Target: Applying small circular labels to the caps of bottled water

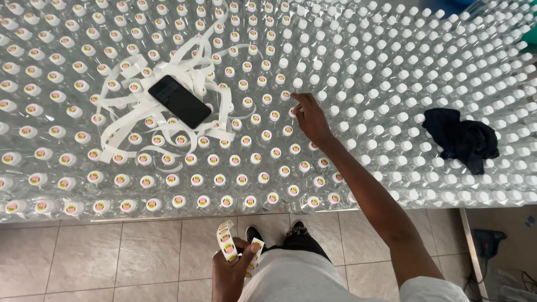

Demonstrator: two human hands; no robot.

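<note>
Round stickers, yellow-rimmed with a pink-red middle, go onto white bottle caps. The right hand [311,118] reaches out over the worktop, fingers loosely spread, index fingertip down on or just above a cap [292,112] at the boundary of the stickered area; whether a sticker is under the fingertip I cannot tell. The left hand [230,271] is closed around a sticker strip [225,239], held low over the tiled floor [112,251], just off the near edge.

Progress, as a judgement: roughly half done. Stickered bottles [168,179] fill the near-left part of the worktop; plain white caps [403,72] cover the right side and far-right corner.

A pile of spent white backing strips [140,84] lies on the left-side bottles with a black phone [180,101] on top. A dark cloth [461,138] sits on bare caps near the right edge.
</note>
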